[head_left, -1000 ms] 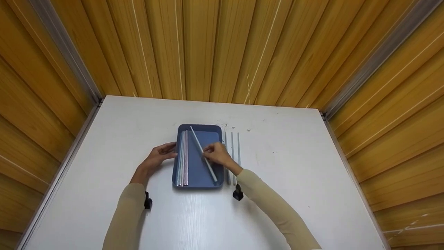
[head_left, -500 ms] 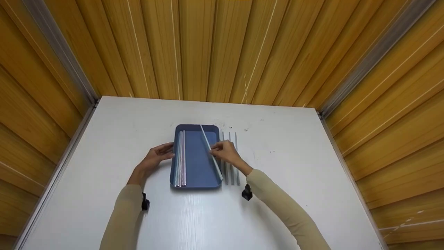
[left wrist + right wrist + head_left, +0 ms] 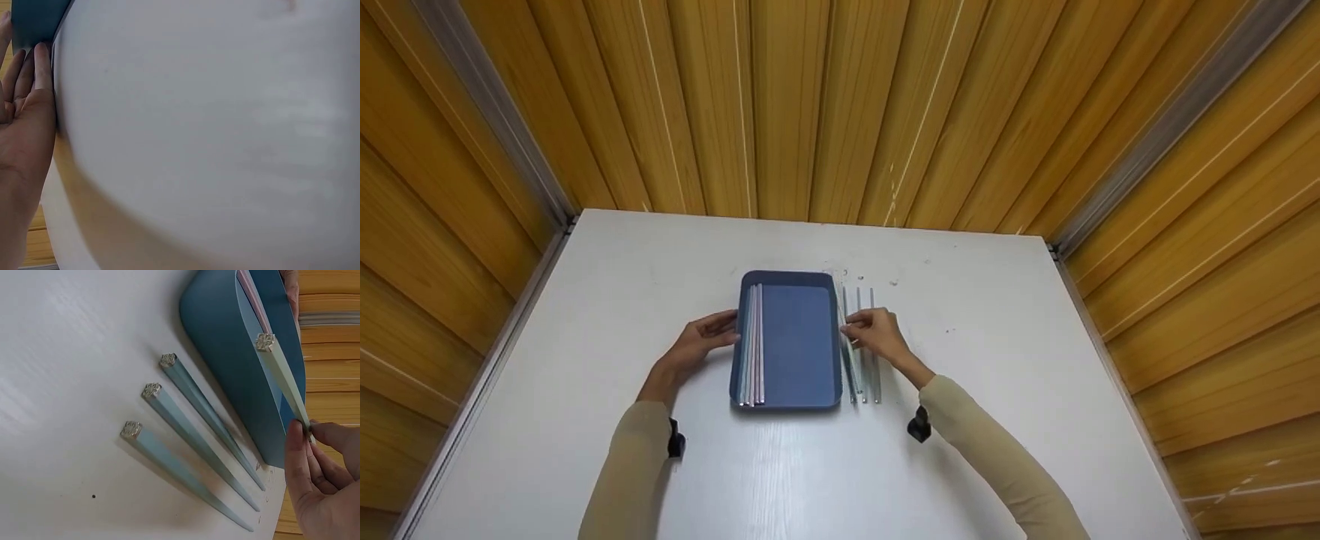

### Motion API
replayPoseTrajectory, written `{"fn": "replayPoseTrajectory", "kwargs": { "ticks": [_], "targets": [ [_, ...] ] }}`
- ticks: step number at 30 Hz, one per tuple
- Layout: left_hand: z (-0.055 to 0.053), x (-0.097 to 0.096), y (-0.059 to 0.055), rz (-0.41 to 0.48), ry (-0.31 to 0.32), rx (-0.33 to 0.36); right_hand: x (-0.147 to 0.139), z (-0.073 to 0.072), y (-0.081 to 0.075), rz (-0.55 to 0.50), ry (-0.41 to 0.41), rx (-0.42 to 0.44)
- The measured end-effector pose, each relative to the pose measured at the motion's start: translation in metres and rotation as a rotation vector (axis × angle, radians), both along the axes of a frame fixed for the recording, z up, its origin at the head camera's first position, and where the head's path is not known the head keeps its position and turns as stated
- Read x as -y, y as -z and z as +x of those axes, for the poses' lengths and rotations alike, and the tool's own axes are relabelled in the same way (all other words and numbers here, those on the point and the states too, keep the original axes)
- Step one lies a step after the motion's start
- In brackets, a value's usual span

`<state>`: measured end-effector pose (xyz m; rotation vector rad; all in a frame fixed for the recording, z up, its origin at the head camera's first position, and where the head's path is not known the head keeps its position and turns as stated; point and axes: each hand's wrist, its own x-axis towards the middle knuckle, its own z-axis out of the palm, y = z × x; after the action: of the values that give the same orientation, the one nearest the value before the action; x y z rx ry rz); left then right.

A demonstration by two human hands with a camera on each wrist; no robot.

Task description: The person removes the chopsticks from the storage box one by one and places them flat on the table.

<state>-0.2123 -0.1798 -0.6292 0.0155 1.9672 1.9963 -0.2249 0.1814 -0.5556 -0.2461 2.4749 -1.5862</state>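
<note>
Between the thumb and fingers of my right hand [image 3: 881, 335] a pale green chopstick [image 3: 285, 379] is pinched, its patterned metal end up in the right wrist view. It hangs just right of the blue tray [image 3: 802, 345], along the tray's right rim. Three blue-green chopsticks [image 3: 194, 410] lie side by side on the white table, under and beside this hand. Inside the tray, several pinkish and bluish chopsticks [image 3: 754, 345] lie parallel along the left wall. My left hand [image 3: 697, 343] rests against the tray's left side with fingers extended, also seen touching the wall in the left wrist view.
The white table [image 3: 960, 412] extends around the tray, with small dark specks beyond it. Wood-patterned walls [image 3: 780, 105] stand at the back and both sides, with metal posts at the corners. A small black device [image 3: 919, 426] is worn at each wrist.
My right hand has moved right with the pinched chopstick, from over the tray's middle to just beyond its right rim, turning the chopstick more upright in view. The left hand stays at the tray.
</note>
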Motion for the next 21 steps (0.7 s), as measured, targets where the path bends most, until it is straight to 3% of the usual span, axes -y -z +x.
{"fn": "replayPoseTrajectory", "kwargs": {
  "ticks": [12,21],
  "targets": [
    [0.002,-0.002,0.001,0.011,-0.006,0.005,-0.043,0.003,0.011,-0.020,0.091,0.009],
    [0.002,-0.003,0.004,0.035,-0.018,0.006,-0.069,0.008,0.029,0.047,0.206,0.046]
  ]
}}
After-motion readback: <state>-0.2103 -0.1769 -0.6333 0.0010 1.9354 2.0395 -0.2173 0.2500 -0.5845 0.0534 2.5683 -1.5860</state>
